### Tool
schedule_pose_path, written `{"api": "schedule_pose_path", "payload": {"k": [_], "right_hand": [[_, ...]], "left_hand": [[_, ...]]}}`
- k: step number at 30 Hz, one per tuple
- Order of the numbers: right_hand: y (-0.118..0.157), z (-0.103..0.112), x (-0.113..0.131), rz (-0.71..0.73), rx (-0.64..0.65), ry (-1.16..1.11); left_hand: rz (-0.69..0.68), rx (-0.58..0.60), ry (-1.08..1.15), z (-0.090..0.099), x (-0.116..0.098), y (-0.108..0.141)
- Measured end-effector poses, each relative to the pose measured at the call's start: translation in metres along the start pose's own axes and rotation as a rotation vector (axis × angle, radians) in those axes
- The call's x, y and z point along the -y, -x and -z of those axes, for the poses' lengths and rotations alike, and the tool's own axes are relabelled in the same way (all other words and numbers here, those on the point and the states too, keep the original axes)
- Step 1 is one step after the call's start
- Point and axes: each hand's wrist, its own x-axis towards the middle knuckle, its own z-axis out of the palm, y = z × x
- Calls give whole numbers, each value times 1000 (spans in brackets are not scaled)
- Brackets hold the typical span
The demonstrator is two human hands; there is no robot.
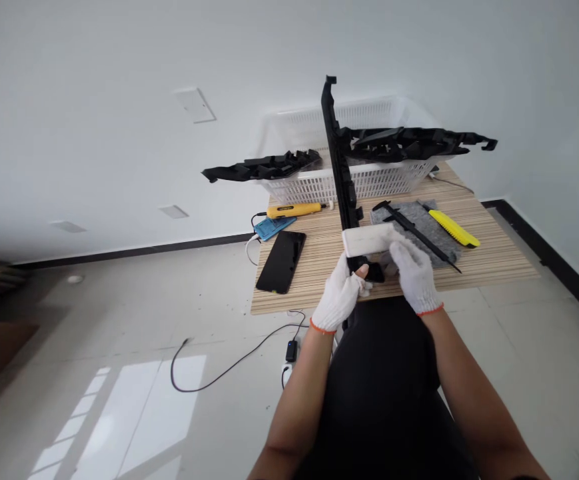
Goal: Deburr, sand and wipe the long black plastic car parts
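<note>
Evidently, we are grasping a long black strip (340, 170) near its lower end with our gloved left hand (338, 297), the bare thumb tip showing over it. Our gloved right hand (416, 277) is closing around one end of a white block (368, 240), which is lying across the strip just above the left thumb. We are probably treating or checking this lower section; whether the block is pressing on the strip, we cannot tell. As we are judging it, the next move is calling for a firm left hold and a flat, even block, with the strip's far end staying clear of the basket.

From our hands by the near edge of the surface (314, 260), the strip is rising past the far edge, in front of a white basket (289, 193). More black parts (404, 143) are sticking out over the basket's rim. Toward the right corner, a grey cloth (422, 217) is carrying a black caliper (422, 237) and a yellow-handled tool (453, 228). Along the left edge, a dark phone (281, 261) is lying beside a blue packet (272, 229), with a yellow-orange tool (294, 211) resting beyond.
</note>
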Motion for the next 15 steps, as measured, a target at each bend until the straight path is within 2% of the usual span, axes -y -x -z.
{"api": "schedule_pose_path", "payload": {"k": [2,3,6,7,10,11,14,15], "right_hand": [[0,0,1,-9,101,23],[1,0,1,-16,111,25],[0,0,1,-39,-25,-16],[0,-1,1,-42,-15,-16],[-2,-1,0,-24,172,15],[-3,-2,0,-22,174,4],[-5,-2,0,-61,16,-87],[-6,-3,0,-79,22,-96]], "left_hand": [[22,-16,-21,0,2,-1],[24,-17,-24,0,1,-1],[7,8,-25,0,-2,-1],[9,5,-31,0,-4,0],[39,-33,-46,-1,-7,2],[36,-37,-38,-1,-7,2],[7,-5,-12,0,-7,2],[13,-3,-17,0,-7,2]]}}
